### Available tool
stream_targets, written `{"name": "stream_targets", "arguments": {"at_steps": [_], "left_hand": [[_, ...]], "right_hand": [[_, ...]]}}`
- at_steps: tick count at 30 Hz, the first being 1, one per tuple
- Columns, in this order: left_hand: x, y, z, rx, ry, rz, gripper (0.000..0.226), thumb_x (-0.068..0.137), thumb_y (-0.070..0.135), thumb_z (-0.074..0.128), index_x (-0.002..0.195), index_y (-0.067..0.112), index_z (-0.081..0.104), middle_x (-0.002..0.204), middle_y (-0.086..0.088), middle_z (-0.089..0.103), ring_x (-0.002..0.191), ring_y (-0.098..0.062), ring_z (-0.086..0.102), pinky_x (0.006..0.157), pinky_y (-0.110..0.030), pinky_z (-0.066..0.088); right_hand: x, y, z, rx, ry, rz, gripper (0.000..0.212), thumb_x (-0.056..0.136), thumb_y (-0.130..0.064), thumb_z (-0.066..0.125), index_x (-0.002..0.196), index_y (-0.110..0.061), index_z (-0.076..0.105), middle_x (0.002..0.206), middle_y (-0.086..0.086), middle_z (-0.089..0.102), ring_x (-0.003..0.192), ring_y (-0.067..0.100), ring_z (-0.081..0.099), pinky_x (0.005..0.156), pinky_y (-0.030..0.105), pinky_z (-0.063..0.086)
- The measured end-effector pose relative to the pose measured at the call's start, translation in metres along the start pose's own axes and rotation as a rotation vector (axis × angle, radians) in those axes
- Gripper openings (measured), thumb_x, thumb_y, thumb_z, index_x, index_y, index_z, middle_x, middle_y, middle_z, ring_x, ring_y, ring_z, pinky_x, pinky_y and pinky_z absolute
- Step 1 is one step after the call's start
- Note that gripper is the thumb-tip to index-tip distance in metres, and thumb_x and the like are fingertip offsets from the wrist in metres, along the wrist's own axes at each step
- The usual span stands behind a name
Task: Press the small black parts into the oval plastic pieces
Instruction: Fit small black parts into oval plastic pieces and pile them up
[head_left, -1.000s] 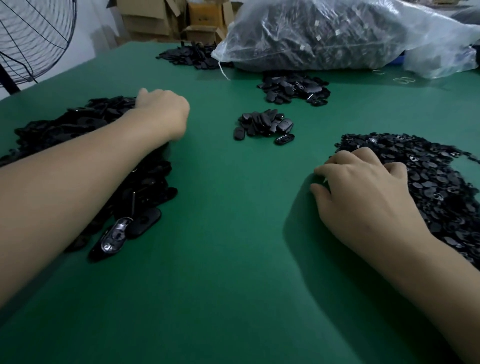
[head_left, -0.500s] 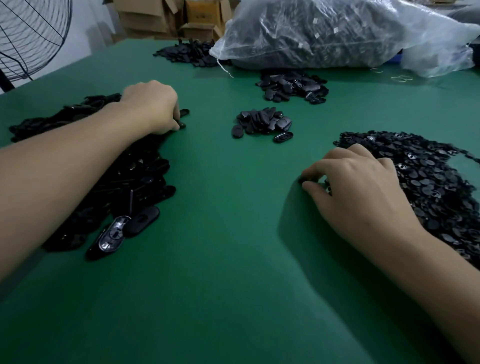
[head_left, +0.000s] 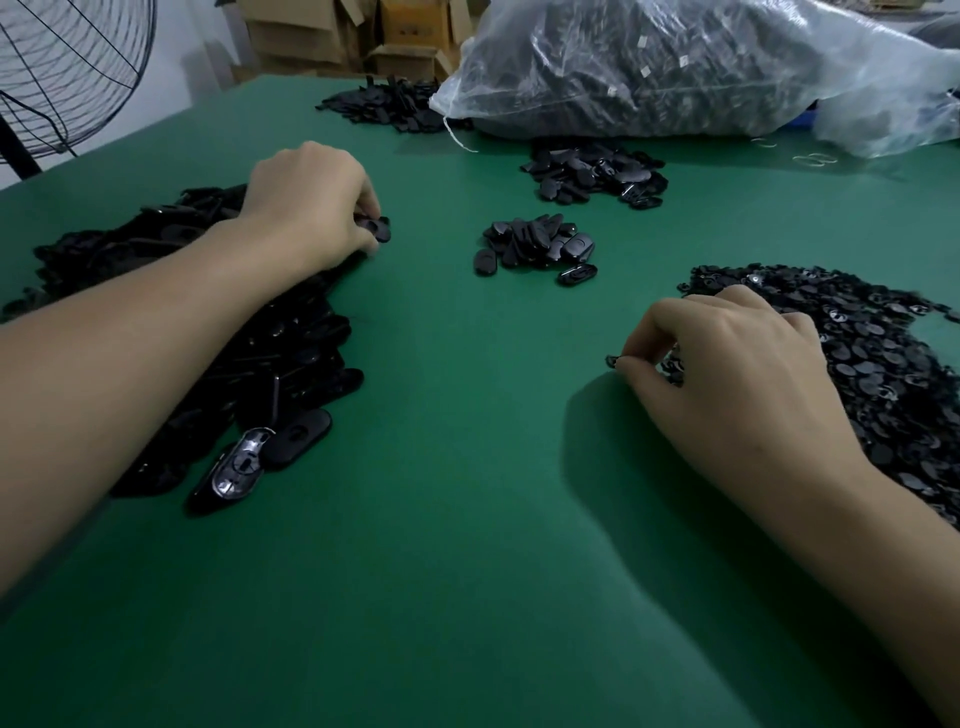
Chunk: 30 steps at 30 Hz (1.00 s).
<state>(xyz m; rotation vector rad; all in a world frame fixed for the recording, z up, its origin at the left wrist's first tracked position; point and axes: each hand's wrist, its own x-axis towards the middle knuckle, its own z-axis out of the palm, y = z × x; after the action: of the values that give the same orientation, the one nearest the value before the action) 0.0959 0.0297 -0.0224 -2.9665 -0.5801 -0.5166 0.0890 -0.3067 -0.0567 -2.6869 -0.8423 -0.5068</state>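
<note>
Left hand (head_left: 311, 202), left of centre: fingers curled, gripping an oval piece (head_left: 375, 228) that pokes out past the fingertips, low over the table (head_left: 467, 545). The forearm lies across the big pile of oval pieces (head_left: 270, 364) along the left side.

Right hand (head_left: 727, 374), right of centre: thumb and forefinger pinch a small black part (head_left: 613, 360) at the near edge of the spread of small parts (head_left: 883, 364), which runs to the right edge of the frame. Other fingers are curled; the heel rests on the spread.

The hands are well apart, with green tabletop between them.

Centre, above the hands: a small heap of oval pieces (head_left: 535, 244). Above that, a second heap (head_left: 592, 174). Upper middle: a third, flatter heap (head_left: 389, 104), just beside a clear plastic bag (head_left: 675, 67) stuffed with dark parts.

Upper left corner: a wire fan guard (head_left: 67, 67). Top edge, behind the table: cardboard boxes (head_left: 337, 31).
</note>
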Motion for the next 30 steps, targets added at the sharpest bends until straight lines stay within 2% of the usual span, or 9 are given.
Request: {"name": "stream_targets", "arguments": {"at_steps": [4,8,13,15,18,21,22,26,30], "left_hand": [[-0.030,0.025,-0.012,-0.246,0.026,0.102,0.028,0.078,0.036,0.087,0.104,0.028,0.080,0.082,0.008,0.070,0.084,-0.017,0.068,0.080,-0.033,0.056],[-0.080,0.055,-0.029,-0.621,-0.064,0.178,0.025,0.074,0.037,0.089,0.097,0.032,0.079,0.083,0.014,0.076,0.074,0.001,0.071,0.076,-0.012,0.055],[-0.132,0.082,-0.033,-1.018,-0.193,0.146,0.022,0.077,0.026,0.088,0.097,0.028,0.079,0.085,0.009,0.078,0.075,-0.010,0.074,0.071,-0.020,0.058],[-0.147,0.088,-0.028,-1.059,-0.220,0.149,0.022,0.079,0.025,0.086,0.100,0.031,0.079,0.087,0.013,0.077,0.075,-0.005,0.071,0.071,-0.015,0.053],[-0.159,0.089,-0.022,-1.128,-0.215,0.126,0.023,0.083,0.021,0.083,0.105,0.030,0.079,0.088,0.016,0.077,0.077,-0.001,0.071,0.073,-0.015,0.054],[-0.163,0.085,-0.017,-1.179,-0.201,0.079,0.025,0.087,0.016,0.080,0.108,0.028,0.078,0.093,0.013,0.078,0.085,-0.007,0.074,0.086,-0.026,0.058],[-0.164,0.085,-0.016,-1.186,-0.207,0.064,0.025,0.088,0.015,0.078,0.110,0.028,0.077,0.095,0.011,0.078,0.088,-0.008,0.074,0.088,-0.028,0.057],[-0.166,0.084,-0.012,-1.186,-0.221,0.022,0.034,0.096,0.012,0.069,0.121,0.033,0.073,0.104,0.008,0.072,0.098,-0.005,0.069,0.091,-0.022,0.053],[-0.166,0.083,-0.009,-1.229,-0.214,0.009,0.040,0.101,0.007,0.060,0.130,0.032,0.068,0.104,0.007,0.066,0.102,-0.005,0.070,0.095,-0.031,0.055]], "right_hand": [[-0.001,-0.006,-0.003,0.113,0.053,-0.079,0.007,0.090,-0.028,0.072,0.089,-0.025,0.066,0.076,-0.018,0.047,0.090,0.020,0.055,0.077,0.037,0.038],[-0.003,-0.009,-0.001,0.133,0.004,-0.104,0.007,0.090,-0.025,0.071,0.089,-0.024,0.065,0.078,-0.005,0.062,0.078,0.020,0.057,0.074,0.036,0.043],[-0.001,-0.002,-0.002,0.091,0.041,-0.015,0.005,0.091,-0.024,0.068,0.087,-0.022,0.064,0.079,-0.003,0.068,0.080,0.027,0.064,0.076,0.040,0.048],[-0.002,-0.005,-0.001,0.190,0.059,0.016,0.006,0.090,-0.028,0.069,0.086,-0.025,0.065,0.082,-0.009,0.070,0.080,0.017,0.064,0.073,0.035,0.047],[-0.003,-0.012,0.001,0.551,-0.013,0.087,0.010,0.089,-0.031,0.073,0.081,-0.029,0.068,0.080,-0.018,0.072,0.078,-0.003,0.065,0.069,0.026,0.050],[-0.007,-0.017,0.004,0.832,-0.113,0.141,0.008,0.087,-0.030,0.077,0.082,-0.024,0.073,0.082,-0.010,0.077,0.079,0.007,0.073,0.078,0.044,0.059],[-0.008,-0.019,0.005,0.900,-0.138,0.156,0.008,0.086,-0.030,0.078,0.083,-0.023,0.074,0.083,-0.007,0.078,0.080,0.011,0.074,0.080,0.043,0.058],[-0.008,-0.022,0.005,1.121,-0.264,0.205,0.009,0.085,-0.027,0.075,0.088,-0.018,0.076,0.085,-0.001,0.079,0.078,0.007,0.073,0.066,0.015,0.051],[-0.008,-0.023,0.003,1.233,-0.316,0.280,0.022,0.080,-0.030,0.070,0.093,-0.014,0.076,0.089,0.003,0.080,0.083,0.009,0.075,0.064,0.015,0.050]]}}
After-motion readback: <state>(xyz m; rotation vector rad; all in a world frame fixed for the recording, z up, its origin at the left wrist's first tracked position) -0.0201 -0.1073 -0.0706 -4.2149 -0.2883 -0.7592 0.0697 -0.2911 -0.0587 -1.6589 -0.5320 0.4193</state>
